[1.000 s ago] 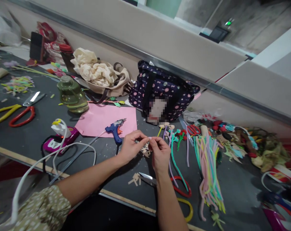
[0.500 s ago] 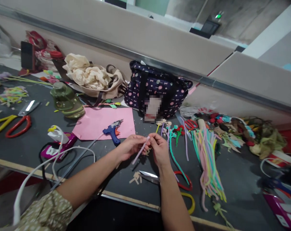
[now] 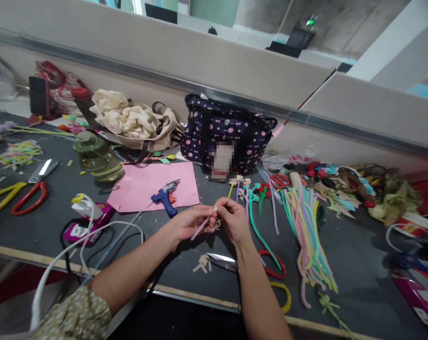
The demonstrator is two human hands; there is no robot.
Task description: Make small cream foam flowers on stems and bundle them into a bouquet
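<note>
Head view: skinny pale lilac pipe cleaner [image 3: 199, 230], pretty straight with a small paler nub at the top end, up above the dark table [image 3: 175, 274] and slanting down-left. Left hand [image 3: 194, 222] comes in from lower left, curled fingers pinching it; right hand [image 3: 233, 219] reaches up from below, thumb and fingers pinching the nub end, 2 hands nearly touching.

Person's left forearm [image 3: 139, 264] slants up from lower left | left hand [image 3: 196, 222] curled in a pinch | right forearm [image 3: 258, 288] rises more steeply | right hand [image 3: 235, 222] bent inward, likewise pinching | both hands close together before the body
</note>
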